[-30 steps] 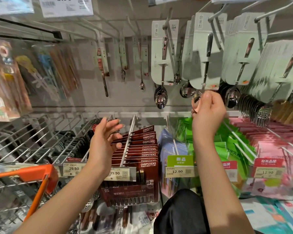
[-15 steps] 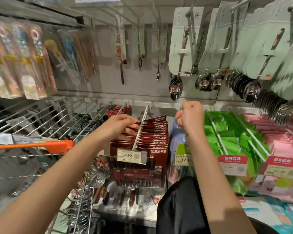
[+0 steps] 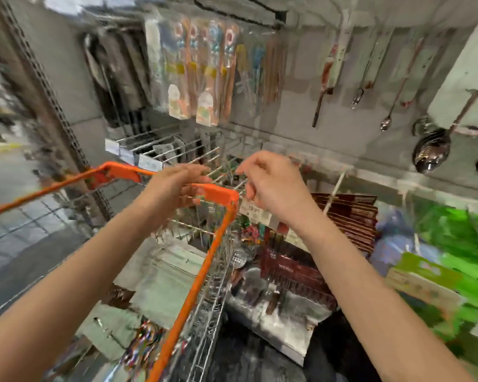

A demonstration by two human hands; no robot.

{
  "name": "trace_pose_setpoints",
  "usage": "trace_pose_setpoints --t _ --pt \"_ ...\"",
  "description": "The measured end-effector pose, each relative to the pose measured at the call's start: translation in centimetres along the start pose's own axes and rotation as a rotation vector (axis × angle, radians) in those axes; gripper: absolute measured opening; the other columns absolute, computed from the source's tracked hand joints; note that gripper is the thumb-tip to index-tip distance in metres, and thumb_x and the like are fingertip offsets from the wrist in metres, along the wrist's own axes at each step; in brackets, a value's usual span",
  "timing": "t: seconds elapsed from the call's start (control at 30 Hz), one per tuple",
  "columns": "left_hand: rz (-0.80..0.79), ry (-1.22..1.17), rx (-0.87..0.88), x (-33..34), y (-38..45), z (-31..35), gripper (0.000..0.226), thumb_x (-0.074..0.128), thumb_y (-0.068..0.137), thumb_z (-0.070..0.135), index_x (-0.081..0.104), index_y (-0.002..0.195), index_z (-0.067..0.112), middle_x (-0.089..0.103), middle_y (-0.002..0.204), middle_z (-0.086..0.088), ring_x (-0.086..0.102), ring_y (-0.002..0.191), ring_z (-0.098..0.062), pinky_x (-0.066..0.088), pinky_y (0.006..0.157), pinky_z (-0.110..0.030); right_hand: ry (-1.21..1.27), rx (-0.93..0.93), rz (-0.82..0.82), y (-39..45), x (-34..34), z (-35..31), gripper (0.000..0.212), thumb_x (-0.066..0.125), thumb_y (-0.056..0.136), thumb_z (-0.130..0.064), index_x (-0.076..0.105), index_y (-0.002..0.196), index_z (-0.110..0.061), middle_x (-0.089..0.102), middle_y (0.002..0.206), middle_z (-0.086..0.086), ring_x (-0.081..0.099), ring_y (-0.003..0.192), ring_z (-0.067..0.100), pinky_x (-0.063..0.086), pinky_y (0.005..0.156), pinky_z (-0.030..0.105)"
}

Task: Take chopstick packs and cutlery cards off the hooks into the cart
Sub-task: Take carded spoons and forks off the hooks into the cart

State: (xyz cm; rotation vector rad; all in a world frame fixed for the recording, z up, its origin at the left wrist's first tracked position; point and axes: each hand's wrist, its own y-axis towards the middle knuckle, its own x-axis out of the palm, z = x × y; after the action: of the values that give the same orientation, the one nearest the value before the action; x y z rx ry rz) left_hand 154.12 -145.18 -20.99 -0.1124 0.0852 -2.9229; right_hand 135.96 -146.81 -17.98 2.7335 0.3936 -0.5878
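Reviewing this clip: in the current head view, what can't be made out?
- Right hand: fingers curled, but motion blur hides whether they hold anything.
- Left hand: blurred over the cart rim; its grip is unclear.
- Price tags: smeared, unreadable.
- Cart contents: blurred, items not identifiable.
- Large spoon: its card is cut by the right edge.

Brown chopstick packs [image 3: 351,213] hang right of the orange-rimmed cart [image 3: 193,274].

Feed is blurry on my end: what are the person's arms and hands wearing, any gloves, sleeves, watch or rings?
Nothing visible: the left hand and right hand are bare, without gloves. Both forearms are uncovered up to the frame edge, with no sleeves, watch or bracelet. Blur rules out judging rings.
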Motion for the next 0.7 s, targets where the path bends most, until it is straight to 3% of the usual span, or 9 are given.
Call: trace_pose_setpoints --t 0.13,0.3,0.43,0.57,0.63,0.7 --pt "0.116 0.038 -0.131 -6.6 -2.2 -3.7 0.02 0.048 0.097 0.008 0.065 0.091 0.015 0.071 0.065 0.006 0.057 0.045 -0.001 0.043 0.047 -0.016 -0.084 -0.048 -0.257 1.2 6.3 -1.7 0.024 0.052 0.094 -0.018 0.057 0.071 -0.018 0.056 0.05 -0.003 0.045 0.036 0.002 0.037 0.051 0.024" --pt "0.246 0.101 -0.352 -14.0 -5.2 -10.2 0.019 0.047 0.1 0.013 0.066 0.095 0.013 0.069 0.086 -0.003 0.062 0.056 -0.006 0.051 0.051 -0.02 -0.231 -0.105 -0.596 2.0 13.2 -2.6 0.019 0.049 0.095 -0.018 0.064 0.09 -0.008 0.062 0.056 0.001 0.047 0.033 0.0 0.033 0.038 0.01" --pt "0.318 0.103 -0.554 -18.1 -7.7 -16.6 0.015 0.049 0.1 0.016 0.062 0.102 0.008 0.066 0.089 -0.006 0.066 0.063 -0.01 0.055 0.056 -0.025 -0.476 -0.083 -0.954 2.1 18.1 -3.4 0.027 0.043 0.099 -0.024 0.059 0.106 -0.003 0.067 0.071 0.01 0.053 0.045 0.015 0.036 0.037 0.017" --pt "0.42 0.021 -0.8 -20.0 -8.9 -22.8 0.013 0.047 0.1 0.015 0.056 0.093 0.01 0.052 0.095 -0.009 0.054 0.079 -0.019 0.047 0.068 -0.034 -0.745 -0.021 -1.287 2.3 22.5 -2.9 0.037 0.035 0.102 -0.026 0.05 0.118 0.004 0.066 0.088 0.02 0.058 0.054 0.02 0.044 0.044 0.022" --pt "0.49 0.052 -0.875 -19.9 -8.8 -24.4 0.022 0.049 0.099 0.019 0.055 0.116 0.006 0.05 0.117 -0.013 0.054 0.1 -0.026 0.045 0.078 -0.037 -0.819 0.009 -1.35 2.2 24.7 -1.7 0.036 0.033 0.103 -0.021 0.047 0.121 0.007 0.065 0.088 0.021 0.058 0.054 0.02 0.046 0.046 0.025" --pt "0.569 0.087 -0.928 -19.8 -8.3 -25.5 0.042 0.05 0.099 0.019 0.042 0.137 0.002 0.043 0.139 -0.018 0.045 0.125 -0.034 0.043 0.091 -0.043 -0.905 0.027 -1.375 2.0 26.6 0.1 0.038 0.029 0.104 -0.017 0.049 0.121 0.011 0.065 0.089 0.021 0.057 0.051 0.018 0.046 0.045 0.024"
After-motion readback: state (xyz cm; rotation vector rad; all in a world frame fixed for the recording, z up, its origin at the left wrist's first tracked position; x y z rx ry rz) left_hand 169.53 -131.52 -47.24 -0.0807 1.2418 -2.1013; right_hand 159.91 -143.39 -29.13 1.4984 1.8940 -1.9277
